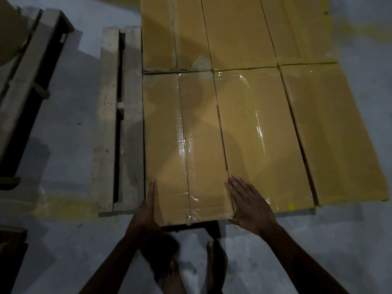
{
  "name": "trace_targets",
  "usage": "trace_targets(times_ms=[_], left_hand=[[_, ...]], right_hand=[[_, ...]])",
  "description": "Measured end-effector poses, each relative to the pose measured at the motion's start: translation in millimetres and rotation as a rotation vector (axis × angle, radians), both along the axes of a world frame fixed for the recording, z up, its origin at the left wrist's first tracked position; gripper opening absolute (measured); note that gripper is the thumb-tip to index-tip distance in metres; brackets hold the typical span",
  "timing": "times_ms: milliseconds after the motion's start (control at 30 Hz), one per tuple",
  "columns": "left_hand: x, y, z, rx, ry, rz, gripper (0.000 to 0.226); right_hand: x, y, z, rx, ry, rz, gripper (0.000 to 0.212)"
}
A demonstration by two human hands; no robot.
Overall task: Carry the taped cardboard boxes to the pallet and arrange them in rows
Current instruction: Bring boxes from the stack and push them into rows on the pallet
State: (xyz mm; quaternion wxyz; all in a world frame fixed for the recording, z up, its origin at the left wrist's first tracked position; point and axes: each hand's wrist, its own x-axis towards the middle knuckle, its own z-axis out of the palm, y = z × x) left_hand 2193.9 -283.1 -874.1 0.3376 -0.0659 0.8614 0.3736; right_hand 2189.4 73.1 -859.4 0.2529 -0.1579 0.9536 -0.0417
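A long taped cardboard box (184, 145) lies on the wooden pallet (118, 124) as the leftmost of the near row. My left hand (146, 206) presses flat against its left near edge, fingers straight. My right hand (248, 200) lies flat with spread fingers at the box's right near corner, partly on the neighbouring box (261, 134). A third box (333, 132) finishes the near row on the right. Behind it a far row of boxes (233, 30) fills the pallet's back.
Bare pallet slats show to the left of the boxes. A second wooden pallet (31, 71) lies at the far left on the grey concrete floor (63, 240). My bare feet (191, 272) stand just in front of the near box.
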Motion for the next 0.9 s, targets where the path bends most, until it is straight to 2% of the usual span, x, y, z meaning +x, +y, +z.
trace_targets(times_ms=[100,200,333,400,467,600,733,833,900], left_hand=[[-2.6,-1.4,6.4,-0.050,-0.020,-0.045,0.167],[-5.4,-10.3,8.1,-0.084,0.001,-0.067,0.165],[-12.7,-7.2,35.9,-0.241,-0.022,-0.082,0.135],[-15.1,-7.8,55.1,-0.285,-0.046,-0.092,0.120],[-16.4,-11.2,80.4,-0.283,-0.085,-0.106,0.114],[-11.7,-13.9,160.9,-0.296,-0.140,-0.090,0.114],[3.5,-9.3,266.8,-0.276,-0.145,-0.086,0.107],[13.7,12.6,343.9,-0.228,-0.113,-0.099,0.099],[17.1,35.8,394.3,-0.194,-0.023,-0.117,0.084]], right_hand=[[-2.5,0.7,4.1,0.042,-0.045,-0.001,0.135],[-9.9,-2.6,14.3,0.069,-0.061,0.031,0.128],[-26.5,-10.7,42.0,0.078,-0.197,0.019,0.116],[-34.3,-15.1,60.2,0.059,-0.278,-0.035,0.099],[-38.8,-19.6,84.7,0.083,-0.366,-0.078,0.086],[-36.6,-27.6,157.9,0.088,-0.405,-0.195,0.086],[-24.5,-45.6,260.2,0.069,-0.439,-0.245,0.082],[-6.6,-63.0,343.2,-0.049,-0.405,-0.296,0.088],[5.4,-71.2,402.2,-0.149,-0.323,-0.309,0.091]])
